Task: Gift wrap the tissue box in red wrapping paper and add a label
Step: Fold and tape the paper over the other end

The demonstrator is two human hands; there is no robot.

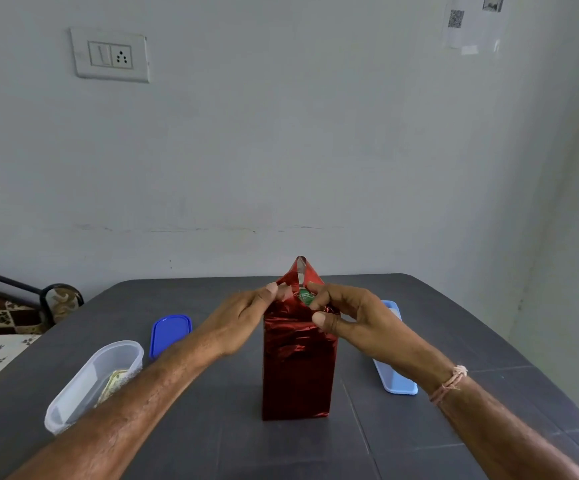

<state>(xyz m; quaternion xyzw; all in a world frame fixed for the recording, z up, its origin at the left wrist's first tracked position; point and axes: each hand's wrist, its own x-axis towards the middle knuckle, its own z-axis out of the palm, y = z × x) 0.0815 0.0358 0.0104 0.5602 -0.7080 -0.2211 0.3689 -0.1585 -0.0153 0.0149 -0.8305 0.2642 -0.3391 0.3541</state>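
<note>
The tissue box stands on end in the middle of the dark table, covered in shiny red wrapping paper (296, 368). A patch of the green tissue box (306, 296) shows through the gap at its top end. A loose flap of paper (301, 270) points up behind the gap. My left hand (246, 311) pinches the paper at the top left edge. My right hand (343, 311) pinches a folded flap at the top right, thumb pressed on the front. No label is in view.
A clear plastic container (94, 382) with something pale inside lies at the left, with its blue lid (170, 334) behind it. A light blue tray (393, 375) lies right of the box, partly behind my right arm. The grey table (419, 427) abuts the wall.
</note>
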